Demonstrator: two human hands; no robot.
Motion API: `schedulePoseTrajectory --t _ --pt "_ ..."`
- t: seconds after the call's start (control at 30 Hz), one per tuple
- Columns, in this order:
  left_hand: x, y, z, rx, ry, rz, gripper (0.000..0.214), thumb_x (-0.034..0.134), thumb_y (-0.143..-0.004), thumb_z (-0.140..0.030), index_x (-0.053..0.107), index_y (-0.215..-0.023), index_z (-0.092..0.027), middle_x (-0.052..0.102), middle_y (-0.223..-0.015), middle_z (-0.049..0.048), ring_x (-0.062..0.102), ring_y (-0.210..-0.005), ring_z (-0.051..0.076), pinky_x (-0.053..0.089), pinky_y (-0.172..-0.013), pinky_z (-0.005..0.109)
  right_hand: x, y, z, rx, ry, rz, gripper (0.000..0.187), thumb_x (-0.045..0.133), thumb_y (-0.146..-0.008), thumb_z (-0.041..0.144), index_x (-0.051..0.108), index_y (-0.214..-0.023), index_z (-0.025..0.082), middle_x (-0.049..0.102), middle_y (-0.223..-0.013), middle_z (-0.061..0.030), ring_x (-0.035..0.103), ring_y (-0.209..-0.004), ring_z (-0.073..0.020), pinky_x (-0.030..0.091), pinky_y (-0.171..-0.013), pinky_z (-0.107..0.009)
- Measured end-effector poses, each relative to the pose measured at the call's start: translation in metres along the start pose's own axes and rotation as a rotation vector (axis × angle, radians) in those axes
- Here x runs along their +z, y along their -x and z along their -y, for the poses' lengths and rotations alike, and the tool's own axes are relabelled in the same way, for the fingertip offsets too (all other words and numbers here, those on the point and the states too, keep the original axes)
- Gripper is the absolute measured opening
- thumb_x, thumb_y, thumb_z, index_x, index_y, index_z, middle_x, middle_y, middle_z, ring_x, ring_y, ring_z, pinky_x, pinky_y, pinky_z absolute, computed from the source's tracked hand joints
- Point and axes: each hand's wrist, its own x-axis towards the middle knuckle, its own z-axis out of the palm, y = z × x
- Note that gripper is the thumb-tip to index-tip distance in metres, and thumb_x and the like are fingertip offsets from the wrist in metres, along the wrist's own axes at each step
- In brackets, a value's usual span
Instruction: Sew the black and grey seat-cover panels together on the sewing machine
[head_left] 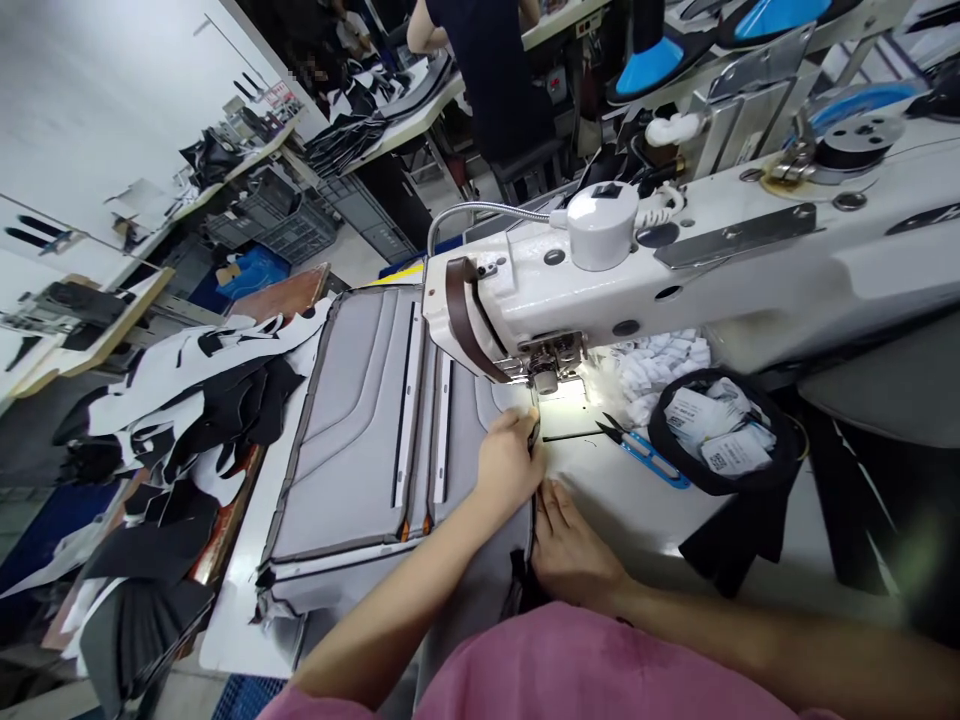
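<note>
A grey padded seat cover (pixel 352 370) with stitched lines and pale strips lies on the sewing machine table. Its right edge runs up to the lit needle area under the head of a white sewing machine (pixel 517 300). My left hand (pixel 510 460) has its fingers curled down on that edge, just in front of the presser foot (pixel 545 378). Closer to my body, my right hand (pixel 574 545) lies on the table against the same edge, its fingers stretched out and close together. The left fingertips are partly hidden.
Blue-handled thread snips (pixel 649 458) lie right of the needle. Beside them stands a black-rimmed holder (pixel 660 440) of white labels. Cut black and white fabric pieces (pixel 202 400) are heaped at the left. Another person (pixel 491 80) is at a far table.
</note>
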Motion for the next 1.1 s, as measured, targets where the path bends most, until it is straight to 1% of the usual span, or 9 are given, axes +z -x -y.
schedulePoseTrajectory --t 0.17,0.3,0.5,0.6,0.67,0.73,0.87,1.0,1.1 --pt "-0.005 -0.017 0.002 0.007 -0.071 0.014 0.037 0.055 -0.08 -0.019 0.062 -0.116 -0.017 0.06 -0.096 0.0075 0.058 -0.092 0.022 0.05 -0.082 0.032 -0.005 -0.005 -0.008 -0.014 -0.05 0.074 0.031 0.047 -0.083 0.02 0.07 -0.088 -0.001 0.067 -0.103 -0.032 0.065 -0.1 -0.0376 0.046 -0.091 -0.054" --pt "-0.01 -0.016 0.011 0.148 -0.132 -0.023 0.029 0.054 -0.089 -0.035 0.065 -0.109 -0.018 0.059 -0.102 0.0096 0.055 -0.097 0.025 0.049 -0.087 0.038 -0.009 -0.012 -0.018 -0.071 -0.094 0.182 0.028 0.051 -0.086 0.021 0.07 -0.088 0.001 0.067 -0.102 -0.0315 0.065 -0.101 -0.0372 0.047 -0.091 -0.053" --pt "-0.002 -0.009 0.031 0.322 -0.228 -0.159 0.032 0.041 -0.093 -0.015 0.057 -0.121 -0.015 0.06 -0.11 0.0113 0.054 -0.097 0.024 0.049 -0.088 0.038 -0.008 -0.021 -0.032 -0.119 -0.067 0.189 0.023 0.053 -0.085 0.016 0.07 -0.091 0.001 0.068 -0.102 -0.0294 0.066 -0.099 -0.0344 0.05 -0.09 -0.048" --pt "0.001 -0.003 0.035 0.399 -0.256 -0.249 0.036 0.04 -0.093 -0.01 0.058 -0.122 -0.02 0.059 -0.119 0.0102 0.054 -0.108 0.022 0.041 -0.102 0.044 -0.007 -0.022 -0.035 -0.143 -0.062 0.182 0.023 0.051 -0.084 0.014 0.07 -0.089 0.002 0.069 -0.099 -0.0276 0.066 -0.097 -0.0332 0.05 -0.089 -0.045" --pt "0.0 -0.001 0.036 0.382 -0.261 -0.288 0.029 0.044 -0.094 -0.014 0.063 -0.113 -0.023 0.06 -0.12 0.0088 0.052 -0.114 0.024 0.031 -0.11 0.052 -0.008 -0.021 -0.036 -0.162 -0.061 0.17 0.022 0.05 -0.083 0.012 0.07 -0.086 0.003 0.07 -0.095 -0.0258 0.066 -0.095 -0.0322 0.05 -0.089 -0.043" --pt "-0.001 -0.001 0.037 0.317 -0.205 -0.298 0.019 0.052 -0.093 -0.026 0.067 -0.104 -0.024 0.061 -0.116 0.0077 0.052 -0.115 0.025 0.026 -0.111 0.056 -0.008 -0.019 -0.038 -0.175 -0.066 0.157 0.02 0.05 -0.082 0.01 0.07 -0.084 0.004 0.07 -0.093 -0.024 0.066 -0.095 -0.0313 0.05 -0.088 -0.042" --pt "0.003 -0.003 0.038 0.262 -0.113 -0.27 0.032 0.065 -0.082 -0.053 0.071 -0.095 -0.024 0.061 -0.112 0.0086 0.051 -0.115 0.027 0.031 -0.107 0.055 -0.007 -0.012 -0.041 -0.175 -0.084 0.115 0.022 0.047 -0.079 0.006 0.069 -0.084 0.007 0.07 -0.09 -0.0196 0.064 -0.093 -0.0284 0.05 -0.088 -0.038" --pt "0.01 -0.006 0.034 0.232 -0.117 -0.252 0.038 0.072 -0.075 -0.054 0.073 -0.092 -0.02 0.062 -0.105 0.0108 0.051 -0.112 0.028 0.032 -0.106 0.053 -0.008 -0.008 -0.049 -0.218 -0.109 0.084 0.024 0.045 -0.076 0.002 0.067 -0.076 0.011 0.067 -0.081 -0.0146 0.063 -0.085 -0.0251 0.05 -0.084 -0.035" --pt "0.013 -0.008 0.033 0.229 -0.074 -0.291 0.036 0.073 -0.075 -0.05 0.073 -0.092 -0.019 0.062 -0.105 0.0116 0.05 -0.111 0.029 0.03 -0.106 0.054 -0.012 -0.01 -0.054 -0.252 -0.099 0.076 0.025 0.042 -0.08 0.003 0.066 -0.08 0.011 0.067 -0.082 -0.0134 0.062 -0.084 -0.0229 0.051 -0.081 -0.032"
